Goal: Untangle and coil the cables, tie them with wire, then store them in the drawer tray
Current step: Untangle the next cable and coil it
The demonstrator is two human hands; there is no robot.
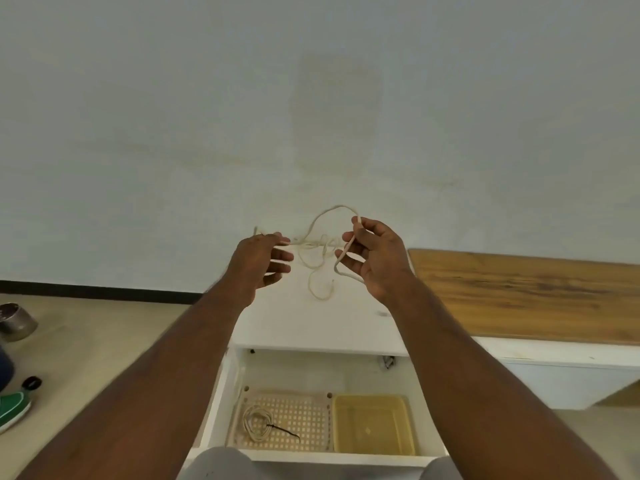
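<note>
A tangled white cable [317, 249] hangs in the air between my raised hands, above the white cabinet top [311, 323]. My left hand [259, 263] pinches one end of it between thumb and fingertips. My right hand [372, 256] holds another strand, which runs through its curled fingers and loops below the palm. Below, the drawer [221, 393] stands open. In it a perforated beige tray [298, 420] holds one coiled white cable [257, 422] tied with dark wire. A yellow tray [374, 424] lies to its right and holds nothing.
A wooden board [526, 292] lies on the low white unit at the right. On the floor at the left are a metal can [15, 322], a small black object [32, 382] and a green shoe [14, 408]. A white wall fills the background.
</note>
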